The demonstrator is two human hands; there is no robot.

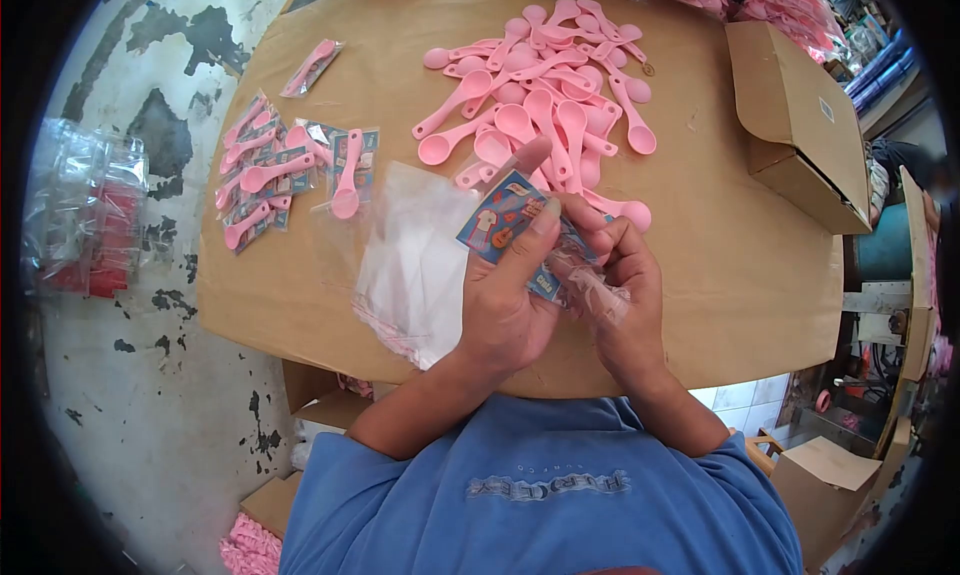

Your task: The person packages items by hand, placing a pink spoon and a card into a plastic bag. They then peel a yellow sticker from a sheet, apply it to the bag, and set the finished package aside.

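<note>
Over the table's (pixel 745 275) near edge, the left hand (pixel 505 310) pinched a printed card (pixel 503 223) between thumb and fingers; the right hand (pixel 628 280) gripped its clear sleeve (pixel 592 287). Pink spoons (pixel 545 95) lay beyond.

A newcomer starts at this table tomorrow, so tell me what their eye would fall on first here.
The heap of loose pink plastic spoons at the far middle of the cardboard-covered table stands out first. At the near centre, the left hand holds up a colourful printed card while the right hand pinches its clear sleeve. At the left lie bagged spoons in a cluster.
</note>
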